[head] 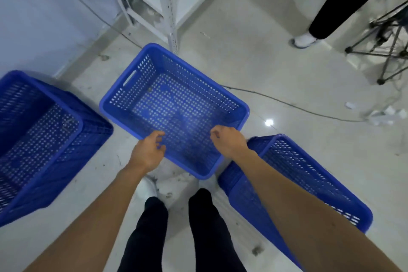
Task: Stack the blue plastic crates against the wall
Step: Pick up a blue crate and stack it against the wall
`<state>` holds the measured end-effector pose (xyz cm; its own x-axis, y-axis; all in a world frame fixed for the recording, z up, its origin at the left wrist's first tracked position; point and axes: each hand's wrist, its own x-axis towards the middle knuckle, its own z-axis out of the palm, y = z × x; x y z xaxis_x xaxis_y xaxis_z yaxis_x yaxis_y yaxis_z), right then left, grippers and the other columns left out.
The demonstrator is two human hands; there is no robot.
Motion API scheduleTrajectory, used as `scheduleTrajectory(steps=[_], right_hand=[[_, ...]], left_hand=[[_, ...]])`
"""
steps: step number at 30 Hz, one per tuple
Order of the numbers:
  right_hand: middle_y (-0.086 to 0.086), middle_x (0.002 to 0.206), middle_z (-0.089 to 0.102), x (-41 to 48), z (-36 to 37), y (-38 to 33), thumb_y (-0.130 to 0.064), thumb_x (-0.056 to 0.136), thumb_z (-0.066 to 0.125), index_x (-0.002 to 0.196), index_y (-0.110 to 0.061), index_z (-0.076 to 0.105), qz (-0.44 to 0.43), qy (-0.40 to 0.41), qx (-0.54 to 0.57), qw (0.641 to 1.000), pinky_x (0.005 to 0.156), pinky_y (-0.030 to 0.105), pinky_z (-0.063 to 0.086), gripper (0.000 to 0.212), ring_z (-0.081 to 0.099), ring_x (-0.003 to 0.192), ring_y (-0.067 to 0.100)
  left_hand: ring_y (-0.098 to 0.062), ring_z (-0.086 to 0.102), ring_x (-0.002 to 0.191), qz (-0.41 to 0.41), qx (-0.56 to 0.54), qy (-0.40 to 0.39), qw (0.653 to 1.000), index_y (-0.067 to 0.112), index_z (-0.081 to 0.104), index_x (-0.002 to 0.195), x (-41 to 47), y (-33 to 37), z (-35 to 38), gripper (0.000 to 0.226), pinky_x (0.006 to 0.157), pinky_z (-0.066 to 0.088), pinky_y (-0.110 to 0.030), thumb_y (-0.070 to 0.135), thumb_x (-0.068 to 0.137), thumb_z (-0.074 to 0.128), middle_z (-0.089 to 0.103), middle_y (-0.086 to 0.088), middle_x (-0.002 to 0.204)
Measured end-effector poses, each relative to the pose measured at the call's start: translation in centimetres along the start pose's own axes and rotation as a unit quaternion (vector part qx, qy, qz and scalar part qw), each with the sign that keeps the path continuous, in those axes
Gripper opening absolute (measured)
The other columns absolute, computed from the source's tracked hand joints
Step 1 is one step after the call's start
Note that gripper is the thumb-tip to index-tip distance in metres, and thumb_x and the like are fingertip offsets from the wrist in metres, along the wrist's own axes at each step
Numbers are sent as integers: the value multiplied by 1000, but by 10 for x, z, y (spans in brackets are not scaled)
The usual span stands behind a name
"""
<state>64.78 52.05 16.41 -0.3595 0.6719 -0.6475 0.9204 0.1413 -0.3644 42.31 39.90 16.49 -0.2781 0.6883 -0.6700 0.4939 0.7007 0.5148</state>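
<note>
I see the middle blue crate (174, 106) straight ahead of me, an empty perforated plastic bin with a handle slot in its far-left end wall, turned at an angle to my stance. My left hand (148, 152) is at its near-left rim with the fingers loosely curled, and my right hand (228, 140) sits on the near-right rim with the fingers bent over the edge; whether either hand has truly closed on the rim I cannot tell. I also cannot tell whether the crate rests on the floor (276, 68) or is lifted.

A second blue crate (39, 139) stands to my left, near the pale wall (44, 6). A third blue crate (304, 174) lies just beside my right forearm.

Beyond the middle crate rises a white metal shelving post (165, 2). At upper right are another person's dark-trousered legs (335, 0) and a black tripod (388, 42). A thin cable (293, 106) crosses the floor.
</note>
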Motion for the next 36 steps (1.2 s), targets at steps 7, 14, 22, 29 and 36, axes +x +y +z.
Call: scheduleTrajectory(steps=[7,14,22,29,36], right_hand=[[7,109,68,87,15,27,-32,102,39,124,-17,59,-19,10,-8,1000,69,36,48,34,61,88,27],[14,101,68,202,43,45,-30,102,38,119,-14,59,-16,68,-60,996,75,43,54,31,62,86,34],[15,149,36,298,78,50,-22,97,49,148,-7,28,-17,205,-99,974,110,47,32,57,34,136,35],[15,140,44,330,68,57,-11,91,51,147,-13,33,21,213,-74,974,103,45,36,59,43,125,35],[12,133,48,342,45,33,-29,95,50,136,-27,50,146,179,35,972,102,46,34,40,43,125,33]], left_hand=[[-29,56,121,-105,25,-5,994,18,52,134,61,-30,33,42,101,46,-40,26,94,57,58,-9,136],[-37,8,150,-163,172,74,969,15,20,154,145,-102,64,71,113,29,-50,36,95,53,-1,-17,164],[-31,60,105,-291,-309,163,891,7,53,119,204,-159,96,42,83,55,-45,31,85,63,58,-10,121],[-28,63,92,-305,-425,155,838,11,52,114,209,-173,111,28,75,54,-41,4,89,61,61,-12,110],[-31,60,95,-347,-482,93,799,6,51,115,210,-178,90,28,85,52,-44,4,89,59,59,-14,113]])
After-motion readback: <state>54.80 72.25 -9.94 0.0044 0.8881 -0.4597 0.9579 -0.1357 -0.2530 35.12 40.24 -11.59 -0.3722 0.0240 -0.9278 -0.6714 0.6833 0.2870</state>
